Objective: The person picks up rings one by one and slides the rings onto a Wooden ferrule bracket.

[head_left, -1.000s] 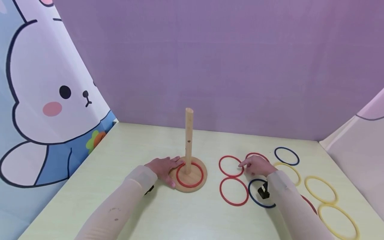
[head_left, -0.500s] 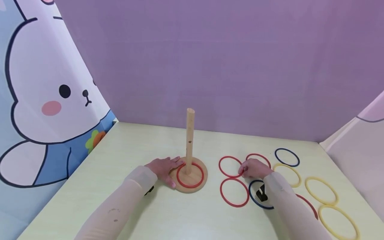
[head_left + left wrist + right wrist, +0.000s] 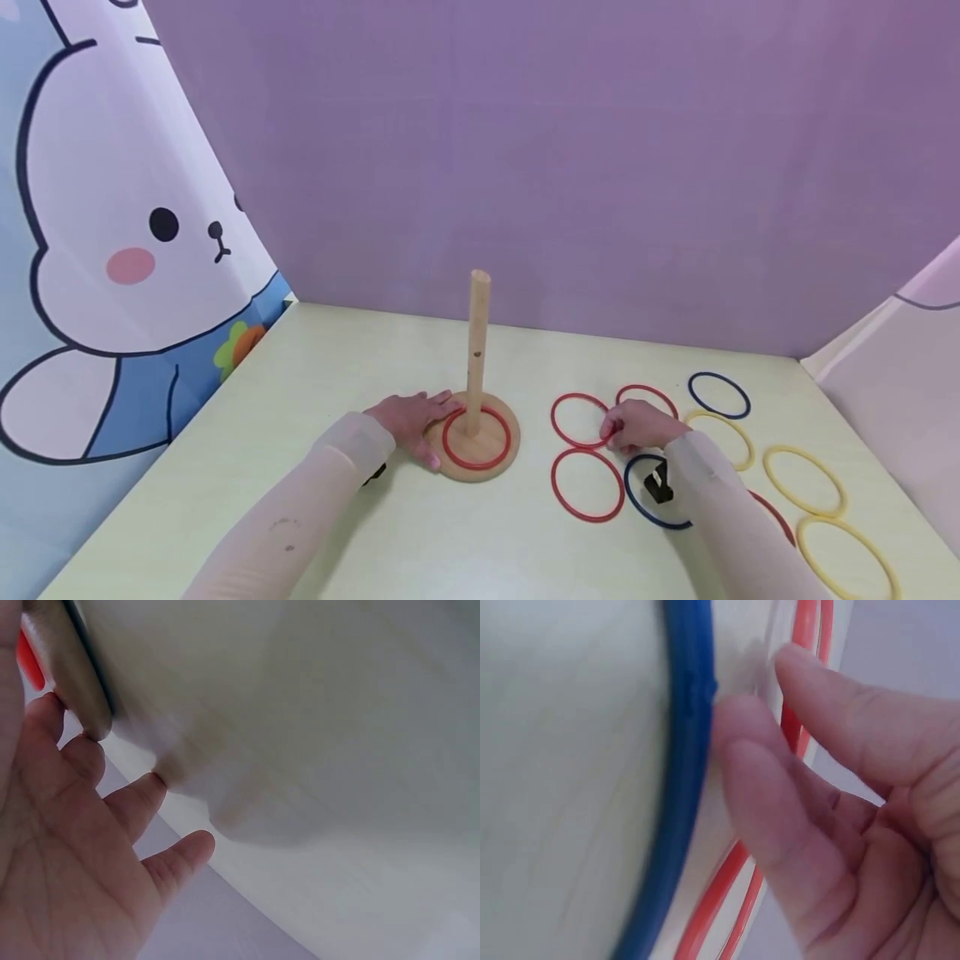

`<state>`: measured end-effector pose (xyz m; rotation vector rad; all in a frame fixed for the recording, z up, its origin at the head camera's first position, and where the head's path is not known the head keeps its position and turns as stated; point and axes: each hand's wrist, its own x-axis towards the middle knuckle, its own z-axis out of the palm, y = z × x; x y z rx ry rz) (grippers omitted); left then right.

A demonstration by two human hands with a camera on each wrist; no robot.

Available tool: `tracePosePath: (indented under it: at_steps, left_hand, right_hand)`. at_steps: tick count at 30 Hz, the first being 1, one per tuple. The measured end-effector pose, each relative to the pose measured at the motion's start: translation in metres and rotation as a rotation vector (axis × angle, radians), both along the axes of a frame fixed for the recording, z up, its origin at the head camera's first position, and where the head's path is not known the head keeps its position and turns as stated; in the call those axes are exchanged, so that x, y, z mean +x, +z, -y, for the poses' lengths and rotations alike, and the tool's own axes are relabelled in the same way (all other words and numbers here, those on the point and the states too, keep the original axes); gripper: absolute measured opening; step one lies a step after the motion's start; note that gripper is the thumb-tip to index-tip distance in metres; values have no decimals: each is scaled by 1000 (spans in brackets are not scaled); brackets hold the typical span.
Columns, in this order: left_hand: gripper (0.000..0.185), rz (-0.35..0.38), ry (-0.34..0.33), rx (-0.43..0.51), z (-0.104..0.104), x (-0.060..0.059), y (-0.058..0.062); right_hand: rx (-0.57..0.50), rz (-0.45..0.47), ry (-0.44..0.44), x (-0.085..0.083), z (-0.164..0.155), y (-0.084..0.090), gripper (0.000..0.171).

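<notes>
A wooden peg stand [image 3: 477,350] has a round base [image 3: 504,462] with one red ring [image 3: 452,454] lying round the post. My left hand [image 3: 416,418] lies flat with straight fingers on the base's left edge; the left wrist view shows the open palm [image 3: 75,847] beside the base rim [image 3: 75,667]. My right hand [image 3: 611,427] pinches the right edge of a far red ring [image 3: 562,408] that lies on the table. In the right wrist view its fingertips [image 3: 765,787] close on that red ring [image 3: 791,712], next to a blue ring [image 3: 682,750].
More rings lie flat on the pale table [image 3: 337,358]: red ones [image 3: 558,496] [image 3: 647,389], blue ones [image 3: 641,508] [image 3: 718,377], and yellow ones [image 3: 805,451] [image 3: 825,525] [image 3: 738,433]. Purple wall behind, a bunny panel [image 3: 112,250] at the left, and a panel at the right.
My right hand's fingers have curled from pointing at the ring to pinching the red ring's right edge. The left hand has stayed on the base.
</notes>
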<state>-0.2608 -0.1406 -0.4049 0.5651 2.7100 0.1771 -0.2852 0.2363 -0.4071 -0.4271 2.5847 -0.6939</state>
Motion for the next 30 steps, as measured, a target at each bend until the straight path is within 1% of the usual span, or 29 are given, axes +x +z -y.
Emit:
tracePosePath:
  at_steps: [4, 7, 9, 13, 16, 19, 23, 26, 30]
  left_hand:
    - [97, 6, 7, 11, 0, -1, -2]
    - [97, 9, 7, 14, 1, 0, -3]
    - [98, 10, 6, 10, 1, -1, -2]
    - [98, 11, 3, 3, 2, 1, 0]
    - [98, 11, 0, -1, 1, 2, 2]
    - [97, 12, -6, -3, 1, 3, 2]
    - [97, 4, -20, -9, 0, 3, 3]
    - [97, 1, -25, -9, -1, 3, 5]
    - [97, 7, -14, -3, -1, 3, 5]
  right_hand:
    - [43, -15, -26, 0, 2, 0, 5]
    - [74, -36, -67, -1, 5, -1, 10]
    - [73, -55, -92, 0, 6, -1, 11]
    - [13, -75, -147, 1, 8, -2, 5]
    - [-44, -84, -172, 1, 9, -5, 15]
    - [-99, -84, -190, 2, 10, -6, 31]
    - [-180, -65, -211, 3, 10, -5, 45]
    - [-223, -51, -214, 4, 10, -4, 47]
    - [-256, -22, -223, 6, 11, -2, 46]
